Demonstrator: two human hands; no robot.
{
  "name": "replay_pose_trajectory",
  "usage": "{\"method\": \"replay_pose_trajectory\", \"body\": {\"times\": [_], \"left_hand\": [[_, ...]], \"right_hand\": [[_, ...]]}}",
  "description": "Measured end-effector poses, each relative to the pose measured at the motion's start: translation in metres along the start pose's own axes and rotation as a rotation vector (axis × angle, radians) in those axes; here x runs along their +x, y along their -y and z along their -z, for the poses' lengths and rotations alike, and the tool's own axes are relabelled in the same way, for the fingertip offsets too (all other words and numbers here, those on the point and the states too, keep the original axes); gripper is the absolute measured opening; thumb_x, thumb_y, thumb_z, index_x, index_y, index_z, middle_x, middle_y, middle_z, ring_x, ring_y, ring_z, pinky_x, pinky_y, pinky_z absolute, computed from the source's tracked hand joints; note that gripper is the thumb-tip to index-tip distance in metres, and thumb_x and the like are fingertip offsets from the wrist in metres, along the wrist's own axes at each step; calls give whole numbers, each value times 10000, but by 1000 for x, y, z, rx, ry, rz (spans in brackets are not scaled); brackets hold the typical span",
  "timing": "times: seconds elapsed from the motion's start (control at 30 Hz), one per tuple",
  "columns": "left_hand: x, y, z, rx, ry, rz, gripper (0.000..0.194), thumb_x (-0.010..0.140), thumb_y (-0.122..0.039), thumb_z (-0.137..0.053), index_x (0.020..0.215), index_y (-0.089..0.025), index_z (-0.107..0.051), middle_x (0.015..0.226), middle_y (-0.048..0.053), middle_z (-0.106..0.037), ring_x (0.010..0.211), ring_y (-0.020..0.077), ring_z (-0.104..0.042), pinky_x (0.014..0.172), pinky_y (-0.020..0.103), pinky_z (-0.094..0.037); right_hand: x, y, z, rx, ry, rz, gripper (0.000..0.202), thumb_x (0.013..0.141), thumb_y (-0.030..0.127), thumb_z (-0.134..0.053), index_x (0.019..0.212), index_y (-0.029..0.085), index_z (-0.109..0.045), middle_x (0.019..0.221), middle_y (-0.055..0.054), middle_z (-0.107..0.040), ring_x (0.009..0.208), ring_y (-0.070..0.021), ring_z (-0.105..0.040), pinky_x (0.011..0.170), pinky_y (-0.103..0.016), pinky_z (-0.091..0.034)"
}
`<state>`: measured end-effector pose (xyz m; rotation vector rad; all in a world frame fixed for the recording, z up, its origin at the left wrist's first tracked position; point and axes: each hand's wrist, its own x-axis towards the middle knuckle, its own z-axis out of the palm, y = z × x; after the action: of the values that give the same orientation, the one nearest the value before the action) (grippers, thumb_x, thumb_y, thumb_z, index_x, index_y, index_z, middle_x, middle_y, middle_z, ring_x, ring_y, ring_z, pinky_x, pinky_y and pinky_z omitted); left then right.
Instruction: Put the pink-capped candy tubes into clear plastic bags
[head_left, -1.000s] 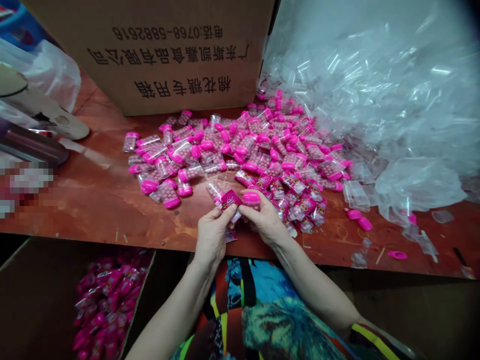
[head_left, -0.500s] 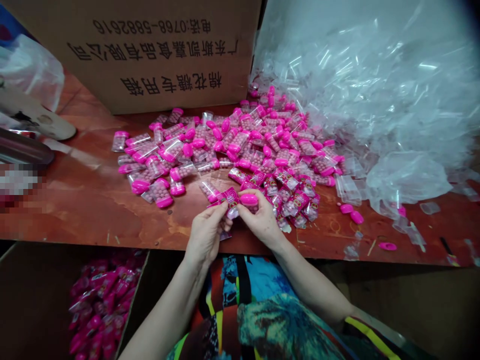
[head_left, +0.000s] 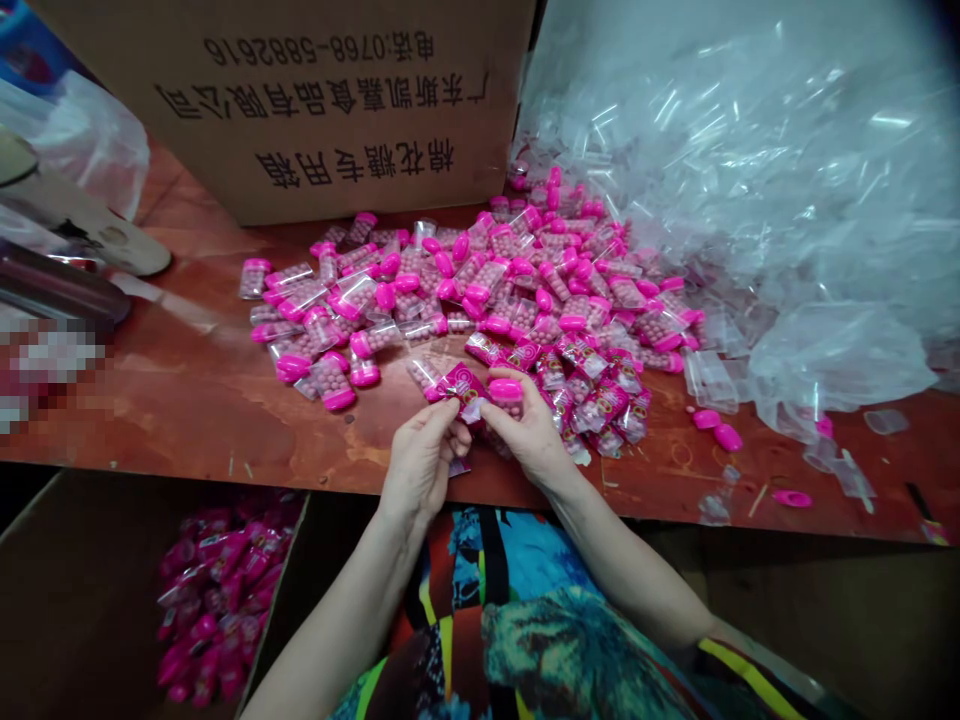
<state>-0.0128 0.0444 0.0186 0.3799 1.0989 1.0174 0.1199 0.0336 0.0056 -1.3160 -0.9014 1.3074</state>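
Observation:
My left hand (head_left: pixel 426 455) pinches the left edge of a pink printed wrapper (head_left: pixel 462 384) above the red table. My right hand (head_left: pixel 529 428) holds a small clear bottle with a pink cap (head_left: pixel 505 390), its thumb at the wrapper's right edge. Just behind my left fingers lies another candy bottle (head_left: pixel 424 376). A heap of wrapped bottles (head_left: pixel 600 400) is right beside my right hand. Beyond both hands spreads a large pile of pink-capped bottles (head_left: pixel 480 280) filled with pale pink balls.
A cardboard box (head_left: pixel 360 110) stands at the back, with a big heap of clear plastic (head_left: pixel 750 170) to its right. Below the table's left edge, an open box (head_left: pixel 67 600) holds pink packets (head_left: pixel 217 600). Loose pink caps (head_left: pixel 727 437) lie at right.
The view has shifted slightly, so the scene sits a little further right. My right fingers now show more of the bottle below its pink cap. Both hands keep their holds.

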Motion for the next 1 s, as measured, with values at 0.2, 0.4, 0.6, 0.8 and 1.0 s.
{"method": "replay_pose_trajectory", "body": {"times": [0.2, 0.4, 0.6, 0.8, 1.0], "left_hand": [[-2, -3, 0, 61, 0, 44, 301, 671, -345, -848, 686, -115, -653, 495, -10, -547, 423, 60, -422, 400, 181, -253], [2, -2, 0, 40, -26, 5, 335, 619, -345, -884, 657, -122, -637, 469, -25, -517, 424, 57, -407, 405, 186, -234], [0, -3, 1, 40, 31, 72, 303, 683, -355, -826, 664, -122, -633, 473, -8, -537, 413, 70, -432, 402, 197, -245], [4, -5, 3, -55, -13, 54, 331, 649, -329, -853, 642, -142, -580, 447, -30, -509, 381, 56, -394, 379, 190, -221], [8, -5, 3, -116, -31, 137, 372, 672, -375, -857, 660, -154, -558, 435, -36, -505, 373, 60, -407, 375, 185, -249]], "right_hand": [[-2, 1, 5, -50, 86, 12, 418, 801, 307, -729, 1176, 244, -556, 896, 17, -604, 723, -128, -584, 645, -257, -492], [-2, -2, 5, 114, 136, -131, 490, 790, 348, -751, 1208, 250, -515, 759, 59, -578, 555, -98, -514, 503, -231, -415], [3, -1, 4, 95, 69, -91, 475, 769, 340, -764, 1169, 238, -530, 685, 79, -538, 528, -95, -505, 494, -226, -399], [-1, -4, 8, 226, 48, -76, 308, 870, 390, -652, 1070, 250, -465, 725, 61, -594, 552, -109, -544, 520, -240, -442], [-19, -7, 3, 194, 138, -36, 357, 891, 442, -650, 1130, 255, -461, 796, 42, -627, 538, -104, -585, 467, -223, -468]]}}
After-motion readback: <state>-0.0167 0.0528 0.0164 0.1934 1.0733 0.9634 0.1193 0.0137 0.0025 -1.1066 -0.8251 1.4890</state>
